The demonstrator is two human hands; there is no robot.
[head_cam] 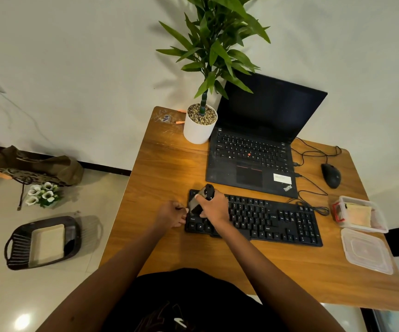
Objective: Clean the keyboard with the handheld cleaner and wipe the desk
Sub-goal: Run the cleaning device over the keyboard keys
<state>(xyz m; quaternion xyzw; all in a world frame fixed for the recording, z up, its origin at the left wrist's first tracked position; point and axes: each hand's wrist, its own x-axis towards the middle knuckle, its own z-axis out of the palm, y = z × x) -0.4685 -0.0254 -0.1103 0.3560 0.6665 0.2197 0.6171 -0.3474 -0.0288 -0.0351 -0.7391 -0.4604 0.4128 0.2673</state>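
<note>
A black keyboard lies across the middle of the wooden desk. My right hand grips a small black and grey handheld cleaner, tilted with its lower end on the keyboard's left keys. My left hand rests at the keyboard's left edge, fingers curled against it. Whether those fingers grip the edge is unclear.
An open black laptop sits behind the keyboard, beside a white potted plant. A wired mouse lies at the right. Two clear plastic containers stand at the right edge. On the floor at left is a dark basket.
</note>
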